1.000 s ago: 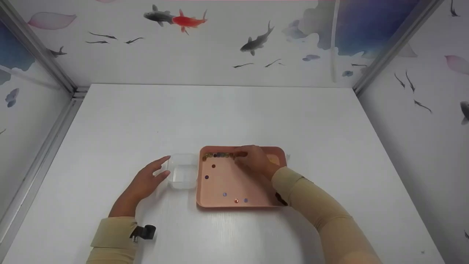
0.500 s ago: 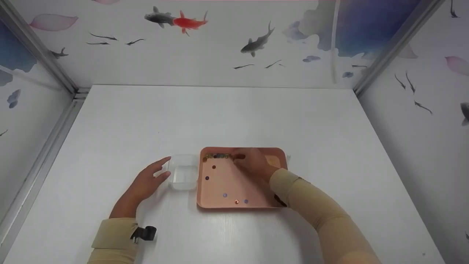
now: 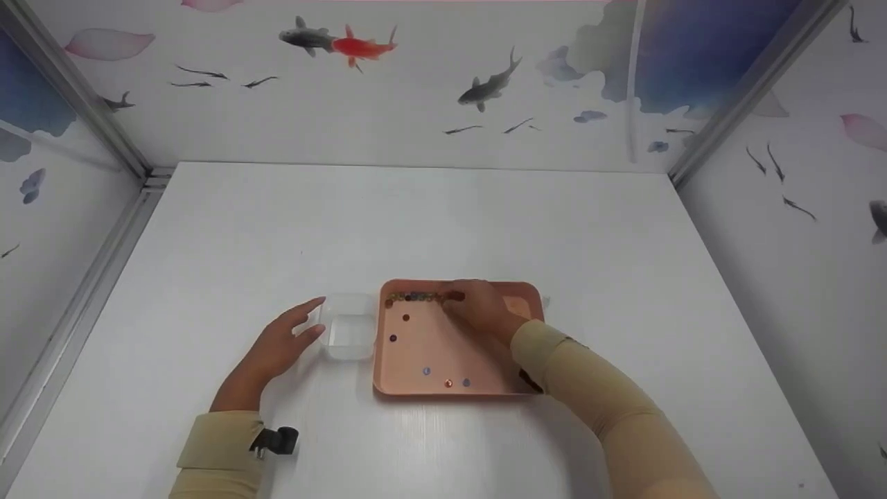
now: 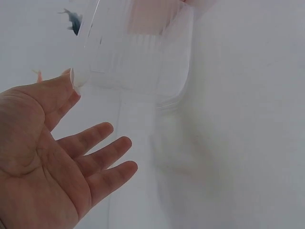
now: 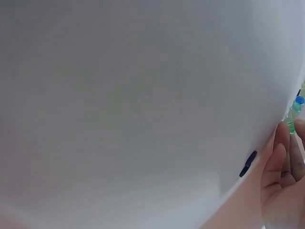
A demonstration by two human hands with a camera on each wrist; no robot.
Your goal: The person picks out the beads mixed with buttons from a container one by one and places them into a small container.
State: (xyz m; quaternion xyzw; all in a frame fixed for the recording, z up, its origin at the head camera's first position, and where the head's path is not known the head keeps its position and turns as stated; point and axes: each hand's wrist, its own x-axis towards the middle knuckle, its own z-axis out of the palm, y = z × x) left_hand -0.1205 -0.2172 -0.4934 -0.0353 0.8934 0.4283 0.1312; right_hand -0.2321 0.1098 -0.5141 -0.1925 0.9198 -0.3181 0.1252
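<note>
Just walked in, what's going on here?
A person is working at a white table. Their right grip is inside a pink, rectangular tray, at a row of small, round, glassy, multicoloured beads along its far wall; I can't tell whether it holds one. Five other beads lie scattered on the tray's floor. Their left grip touches the edge of a clear, squarish plastic box beside the tray.

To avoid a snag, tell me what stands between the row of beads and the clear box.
The tray's left rim stands between the beads and the box, plus the box's own side. Nothing else visible does.
</note>
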